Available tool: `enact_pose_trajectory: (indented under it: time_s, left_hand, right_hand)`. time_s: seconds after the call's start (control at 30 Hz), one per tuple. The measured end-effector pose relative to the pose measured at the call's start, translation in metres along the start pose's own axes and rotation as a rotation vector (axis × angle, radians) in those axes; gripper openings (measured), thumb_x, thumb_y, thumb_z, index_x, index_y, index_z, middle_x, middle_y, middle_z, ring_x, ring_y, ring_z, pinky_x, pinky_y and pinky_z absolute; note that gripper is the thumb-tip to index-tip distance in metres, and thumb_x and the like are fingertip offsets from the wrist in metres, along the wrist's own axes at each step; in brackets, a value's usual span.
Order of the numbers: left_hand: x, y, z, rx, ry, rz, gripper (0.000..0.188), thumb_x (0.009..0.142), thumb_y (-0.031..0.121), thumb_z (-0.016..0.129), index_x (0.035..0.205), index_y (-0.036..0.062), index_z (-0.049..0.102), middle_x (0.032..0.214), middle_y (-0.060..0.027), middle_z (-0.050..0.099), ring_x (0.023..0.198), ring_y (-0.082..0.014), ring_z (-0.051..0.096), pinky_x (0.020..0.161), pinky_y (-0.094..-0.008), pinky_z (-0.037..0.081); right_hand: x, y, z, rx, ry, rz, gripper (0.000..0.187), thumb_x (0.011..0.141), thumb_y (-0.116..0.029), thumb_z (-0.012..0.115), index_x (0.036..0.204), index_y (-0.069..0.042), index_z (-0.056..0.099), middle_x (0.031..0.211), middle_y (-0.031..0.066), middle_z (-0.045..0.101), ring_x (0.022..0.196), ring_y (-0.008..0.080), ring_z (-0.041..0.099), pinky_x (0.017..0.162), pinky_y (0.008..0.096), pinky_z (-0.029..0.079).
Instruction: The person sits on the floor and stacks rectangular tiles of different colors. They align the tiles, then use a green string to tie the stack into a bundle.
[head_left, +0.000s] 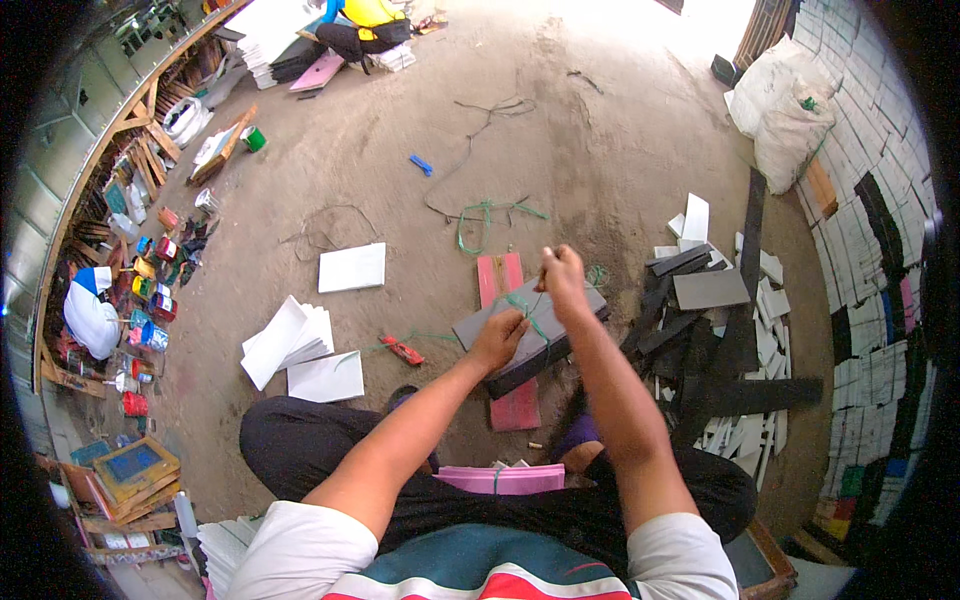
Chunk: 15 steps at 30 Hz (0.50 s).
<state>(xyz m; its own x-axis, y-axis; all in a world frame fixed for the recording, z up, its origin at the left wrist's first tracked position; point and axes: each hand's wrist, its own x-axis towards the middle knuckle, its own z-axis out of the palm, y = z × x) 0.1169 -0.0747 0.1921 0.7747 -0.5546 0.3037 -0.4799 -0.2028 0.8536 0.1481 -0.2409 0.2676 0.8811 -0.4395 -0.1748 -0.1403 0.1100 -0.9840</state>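
In front of me a bundle of dark grey foam-like sheets (470, 325) lies across a red wooden plank (515, 412). Green twine (540, 322) runs round the bundle. My left hand (500, 338) is closed on the twine at the top of the bundle, fingers pinched together. Raised above the bundle's far side, my right hand (562, 278) is a fist that appears to grip an end of the same twine. A red-handled tool (402, 348), perhaps a cutter, lies on the ground left of the bundle. Close to my lap rests a pink stack of sheets (500, 480) tied with green twine.
White sheets (290, 345) lie to the left. Dark and white offcuts (710, 290) pile up on the right, before a wall of stacked sheets (870, 300). Paint cans (150, 290) line the left side. Another person (365, 25) sits at the far left beside sheet stacks.
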Motion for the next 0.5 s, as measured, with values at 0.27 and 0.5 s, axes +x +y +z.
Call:
enact_pose_trajectory:
  time_s: [0.27,0.5]
  left_hand:
    - [-0.002,-0.004,0.014,0.008,0.332,-0.152,0.035,0.105,0.028,0.052,0.085,-0.0009,0.059,0.079,-0.0221,0.064,0.077,-0.0412,0.065,0.067,-0.0484,0.047]
    - [0.025,-0.013,0.013,0.194,0.119,-0.127,0.034,0.101,0.026,0.055,0.084,-0.0008,0.065,0.086,-0.0239,0.067,0.083,-0.0418,0.066,0.073,-0.0499,0.051]
  right_hand:
    - [-0.096,0.094,0.029,0.366,0.376,0.022,0.027,0.106,-0.02,0.051,0.083,-0.008,0.043,0.067,0.0012,0.045,0.054,0.0122,0.042,0.052,0.0313,0.042]
    - [-0.113,0.13,0.021,0.175,0.381,-0.161,0.028,0.107,-0.024,0.051,0.086,-0.005,0.046,0.073,0.0025,0.05,0.064,0.0128,0.049,0.058,0.0328,0.044]
